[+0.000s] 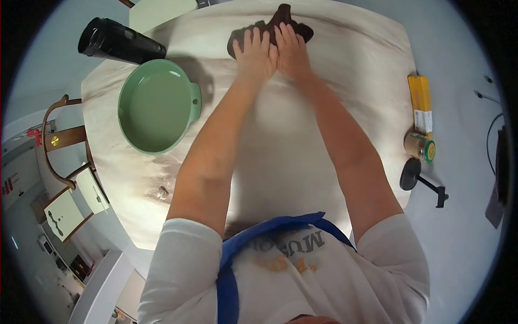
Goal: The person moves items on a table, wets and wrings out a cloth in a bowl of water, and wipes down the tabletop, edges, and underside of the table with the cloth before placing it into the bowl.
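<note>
Tabletop (pixel 291 146) marbled; green pan (pixel 156 108) round, smooth. Dark cloth (pixel 284 14) lies bunched, irregular, under left hand (pixel 256 58) and right hand (pixel 292 53), fingers slightly spread.

Domestic dining area, apparently within a home, indicated by marble-patterned surface (pixel 286 146), wooden chair (pixel 70 136) with curved rail, green pan (pixel 155 108), lidded jar (pixel 416 146) near surface edge.

Matt dark cloth (pixel 285 14), smooth green pan (pixel 154 108), glossy canister (pixel 123 42)
</note>
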A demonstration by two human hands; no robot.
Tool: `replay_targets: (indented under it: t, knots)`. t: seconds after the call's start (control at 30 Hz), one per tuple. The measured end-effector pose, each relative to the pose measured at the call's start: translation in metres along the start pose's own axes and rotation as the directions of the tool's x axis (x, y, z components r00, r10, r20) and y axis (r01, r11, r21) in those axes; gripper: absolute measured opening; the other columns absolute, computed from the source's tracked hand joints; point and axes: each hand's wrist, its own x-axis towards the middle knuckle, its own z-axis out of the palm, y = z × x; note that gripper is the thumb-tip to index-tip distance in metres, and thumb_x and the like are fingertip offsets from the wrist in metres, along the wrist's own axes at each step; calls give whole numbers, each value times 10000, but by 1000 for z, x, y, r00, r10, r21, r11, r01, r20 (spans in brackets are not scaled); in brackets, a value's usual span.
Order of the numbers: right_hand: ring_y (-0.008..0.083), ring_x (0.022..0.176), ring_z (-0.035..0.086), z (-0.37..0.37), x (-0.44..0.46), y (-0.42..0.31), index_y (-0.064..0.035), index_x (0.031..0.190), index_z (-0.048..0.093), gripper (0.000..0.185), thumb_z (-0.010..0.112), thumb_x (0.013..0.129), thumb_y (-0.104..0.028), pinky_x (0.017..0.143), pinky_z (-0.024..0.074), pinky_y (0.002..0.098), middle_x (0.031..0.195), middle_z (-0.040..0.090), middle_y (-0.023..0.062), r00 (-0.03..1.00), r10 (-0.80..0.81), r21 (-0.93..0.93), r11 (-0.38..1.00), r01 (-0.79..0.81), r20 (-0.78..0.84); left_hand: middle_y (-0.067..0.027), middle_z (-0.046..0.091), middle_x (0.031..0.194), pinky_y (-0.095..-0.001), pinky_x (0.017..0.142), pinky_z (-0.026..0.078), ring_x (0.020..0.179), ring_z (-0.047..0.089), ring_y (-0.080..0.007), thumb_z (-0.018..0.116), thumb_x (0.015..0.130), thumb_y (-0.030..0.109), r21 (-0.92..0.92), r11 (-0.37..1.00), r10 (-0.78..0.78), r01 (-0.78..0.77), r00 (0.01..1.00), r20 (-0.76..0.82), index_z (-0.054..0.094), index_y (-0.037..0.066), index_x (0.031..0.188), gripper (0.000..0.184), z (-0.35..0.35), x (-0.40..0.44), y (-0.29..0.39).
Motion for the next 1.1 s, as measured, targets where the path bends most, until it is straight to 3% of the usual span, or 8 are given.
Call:
replay_targets:
  t: [0.17,0.27,0.4,0.53,0.93,0.97,1.07,1.1]
  knots:
    - [311,1412,231,-38,-61,-32,10,1430,312,567,448,920,-197,1145,194,462,1503,286,180,987,82,117,988,-99,141,-167,235,1534,-566,1123,124,1421,185,-339,272,971,378,-17,1000,-11,15,980,198,311,51,1456,586,-30,-65,27]
    - [299,1390,284,-53,-97,-48,3,1401,362,546,437,931,-265,1111,249,459,1488,323,170,987,94,81,991,-105,132,-174,219,1539,-564,1126,118,1428,170,-339,263,976,370,-23,1000,4,1,973,229,298,38,1459,587,-40,-104,38]
    - [304,1414,227,-80,-142,-71,8,1427,318,578,431,935,-274,1129,217,459,1514,269,174,969,120,158,975,-156,215,-181,227,1535,-561,1125,126,1429,170,-346,256,979,363,-40,999,25,-15,966,258,305,27,1453,583,-54,-154,53]
    - [310,1417,217,-111,-193,-95,42,1411,332,564,464,926,-214,1145,179,453,1504,281,188,965,119,254,951,-178,233,-182,242,1523,-576,1123,109,1428,172,-333,341,957,360,-67,996,70,-56,970,234,322,16,1436,590,-62,-213,66]
    - [299,1428,215,-153,-320,-156,42,1413,332,625,509,899,-266,1143,176,476,1511,277,189,934,46,291,944,-157,355,-166,381,1456,-571,1113,170,1411,247,-296,460,913,388,-103,991,105,-82,962,253,471,10,1350,578,-92,-362,91]
    - [311,1417,241,-155,-326,-159,40,1409,343,648,544,875,-265,1130,200,487,1502,296,190,944,33,290,948,-134,328,-175,476,1379,-532,1100,242,1354,357,-300,496,908,379,-92,989,127,-112,977,171,522,-2,1296,544,-97,-368,91]
    - [318,1415,242,-155,-325,-162,34,1410,345,658,556,861,-263,1132,191,481,1500,298,198,952,36,266,956,-121,305,-187,554,1289,-432,1059,339,1261,472,-307,537,898,358,-535,822,-6,197,941,339,547,-7,1264,517,-112,-351,68]
    - [320,1410,249,-164,-320,-165,31,1413,342,666,565,857,-261,1125,206,481,1502,293,198,937,46,254,957,-141,347,-149,633,1170,-317,935,449,1092,589,-263,574,917,357,-689,390,-295,611,791,536,556,-22,1252,506,-146,-331,69]
